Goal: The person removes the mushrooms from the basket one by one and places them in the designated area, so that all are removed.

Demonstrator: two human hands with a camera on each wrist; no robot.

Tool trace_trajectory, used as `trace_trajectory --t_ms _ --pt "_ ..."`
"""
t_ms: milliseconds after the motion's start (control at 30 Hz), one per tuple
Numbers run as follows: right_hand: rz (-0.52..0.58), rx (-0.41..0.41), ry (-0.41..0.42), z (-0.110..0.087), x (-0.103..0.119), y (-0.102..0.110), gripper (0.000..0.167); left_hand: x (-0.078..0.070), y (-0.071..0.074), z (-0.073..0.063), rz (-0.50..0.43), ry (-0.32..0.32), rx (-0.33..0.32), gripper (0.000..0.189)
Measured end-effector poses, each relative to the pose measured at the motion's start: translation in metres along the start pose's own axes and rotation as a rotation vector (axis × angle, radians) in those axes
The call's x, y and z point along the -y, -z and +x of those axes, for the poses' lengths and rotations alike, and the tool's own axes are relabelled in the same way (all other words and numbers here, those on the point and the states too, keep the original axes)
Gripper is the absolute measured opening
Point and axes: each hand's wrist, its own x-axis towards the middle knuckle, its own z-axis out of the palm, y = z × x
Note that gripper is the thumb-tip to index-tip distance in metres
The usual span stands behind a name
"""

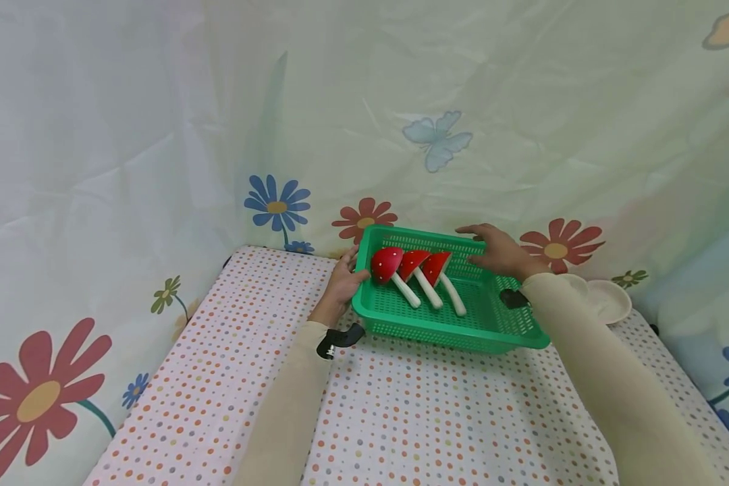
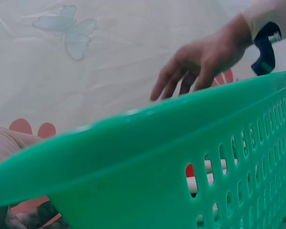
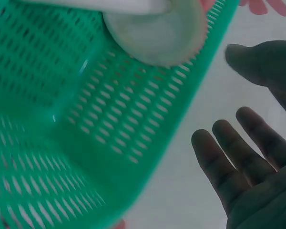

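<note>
A green plastic basket (image 1: 413, 325) with slotted walls sits on the table. Inside it, toward the left end, three toy mushrooms lie side by side: a left one (image 1: 388, 263), a middle one (image 1: 426, 287) and a right one (image 1: 452, 291), with red white-spotted caps and white stems. My left hand (image 1: 340, 280) grips the basket's left end, thumb at the rim and fingers along the outside. Over the basket's far right side is my right hand (image 1: 501, 251), fingers spread and holding nothing; in the right wrist view its fingers (image 3: 229, 171) are apart from the rim.
Behind my right forearm, a round whitish dish (image 1: 610, 302) stands at the table's right side. A dotted cloth (image 1: 395, 405) covers the table. Printed curtains (image 1: 364, 135) with flowers and a butterfly hang close behind the basket and along both sides.
</note>
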Motion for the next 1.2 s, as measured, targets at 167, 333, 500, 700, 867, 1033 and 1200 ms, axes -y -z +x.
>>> trace_trajectory --t_ms 167,333,500,700,867,1033,1200 --pt "0.072 0.036 -0.015 0.014 -0.008 -0.021 0.061 0.000 0.000 0.000 0.010 -0.003 -0.003 0.077" --pt "0.173 0.036 -0.035 0.019 -0.020 -0.036 0.058 0.001 -0.002 -0.001 0.022 -0.024 -0.006 0.077" --pt "0.249 0.028 -0.038 0.024 -0.027 -0.051 0.053 0.001 -0.001 -0.001 0.022 -0.028 -0.013 0.077" --pt "0.266 0.006 -0.046 0.030 -0.030 -0.062 0.049 0.001 0.000 0.001 0.023 -0.024 -0.006 0.077" --pt "0.256 -0.014 -0.067 0.031 -0.029 -0.066 0.042 0.001 -0.002 0.002 0.033 -0.024 -0.009 0.076" --pt "0.239 -0.050 -0.115 0.032 -0.028 -0.070 0.034 0.000 -0.001 0.002 0.036 -0.013 -0.008 0.076" --pt "0.231 -0.081 -0.121 0.030 -0.026 -0.069 0.031 0.000 0.000 0.001 0.039 -0.013 -0.009 0.077"
